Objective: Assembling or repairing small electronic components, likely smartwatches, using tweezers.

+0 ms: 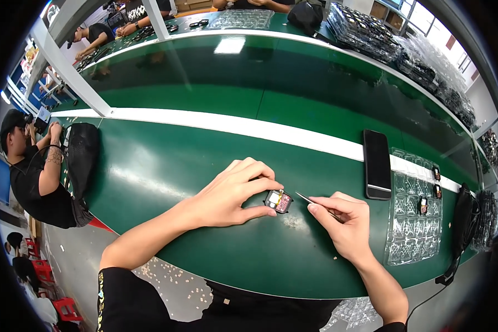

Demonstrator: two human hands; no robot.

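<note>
Our left hand (pixel 229 195) is holding a watch case (pixel 279 202), our right hand (pixel 346 222) tweezers (pixel 303 197) beside it; open table (pixel 249 263) is stretching from it to our edge.

The single view looks down and forward from the person's head, upright, through a wide fisheye lens. The left hand (pixel 233 193) and right hand (pixel 346 224) are near, over the green table (pixel 149 160); a co-worker (pixel 45 180) on the left and a pile of trays (pixel 365 34) at far right lie farther off. Straight edges curve toward its rim.
</note>
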